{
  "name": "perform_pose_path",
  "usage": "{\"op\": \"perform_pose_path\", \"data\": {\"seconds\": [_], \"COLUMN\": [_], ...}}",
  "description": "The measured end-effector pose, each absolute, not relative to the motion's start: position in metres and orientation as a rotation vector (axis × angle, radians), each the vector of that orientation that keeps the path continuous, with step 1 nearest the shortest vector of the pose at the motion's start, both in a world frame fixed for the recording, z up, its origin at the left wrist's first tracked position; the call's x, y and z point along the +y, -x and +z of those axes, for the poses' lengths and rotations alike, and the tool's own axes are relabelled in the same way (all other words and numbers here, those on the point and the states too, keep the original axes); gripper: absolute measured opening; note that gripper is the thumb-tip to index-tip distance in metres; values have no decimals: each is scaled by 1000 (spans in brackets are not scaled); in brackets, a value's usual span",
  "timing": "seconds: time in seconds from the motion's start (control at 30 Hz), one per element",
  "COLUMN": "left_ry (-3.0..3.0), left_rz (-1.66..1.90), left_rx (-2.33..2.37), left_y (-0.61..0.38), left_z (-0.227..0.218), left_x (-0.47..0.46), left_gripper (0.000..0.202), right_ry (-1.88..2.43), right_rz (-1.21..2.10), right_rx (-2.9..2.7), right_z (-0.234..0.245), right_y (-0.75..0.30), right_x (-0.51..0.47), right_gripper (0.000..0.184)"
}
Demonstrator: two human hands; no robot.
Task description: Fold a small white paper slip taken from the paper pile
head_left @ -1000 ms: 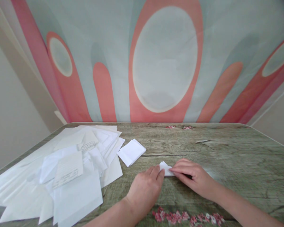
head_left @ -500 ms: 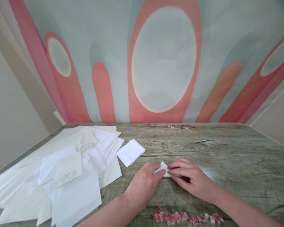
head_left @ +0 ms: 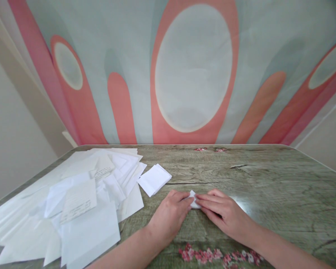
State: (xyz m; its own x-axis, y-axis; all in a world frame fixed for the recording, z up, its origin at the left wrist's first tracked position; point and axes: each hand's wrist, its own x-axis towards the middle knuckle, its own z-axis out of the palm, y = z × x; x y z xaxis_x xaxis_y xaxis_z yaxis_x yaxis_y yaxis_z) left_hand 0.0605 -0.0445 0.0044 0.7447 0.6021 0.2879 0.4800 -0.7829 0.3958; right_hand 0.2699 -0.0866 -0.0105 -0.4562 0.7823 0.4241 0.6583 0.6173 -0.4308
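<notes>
A small folded piece of white paper (head_left: pixel 195 205) lies on the wood-patterned table, with a pointed corner facing away from me. From its left side, my left hand (head_left: pixel 170 211) grips it, fingers and thumb closed on the edge. My right hand (head_left: pixel 222 210) presses its fingertips together on the right part of the same paper. The fingers cover much of the piece, so its full shape is hidden. Just beyond my left hand rests a small stack of white square paper (head_left: pixel 155 180), slightly fanned.
A large, loose pile of white and cream paper sheets (head_left: pixel 92 235) spreads over the left of the table (head_left: pixel 282 186). Some sheets carry printed lines. Pink flower prints (head_left: pixel 201 256) decorate the near edge. Behind the table hangs a patterned backdrop (head_left: pixel 193 67).
My right hand has shifted slightly left over the folded paper, its fingers closer to my left hand. The left thumb has drawn back a little. The pile and stack stay put.
</notes>
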Motion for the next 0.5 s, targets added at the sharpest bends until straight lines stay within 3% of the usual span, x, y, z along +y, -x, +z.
{"op": "perform_pose_path", "data": {"seconds": [0.5], "left_ry": [-2502], "left_rz": [656], "left_rx": [865], "left_y": [-61], "left_z": [6], "left_x": [-45], "left_gripper": [29], "right_ry": [1107], "right_rz": [278], "right_rx": [-2211], "right_z": [-15], "right_y": [-270], "right_x": [-83], "right_gripper": [31]}}
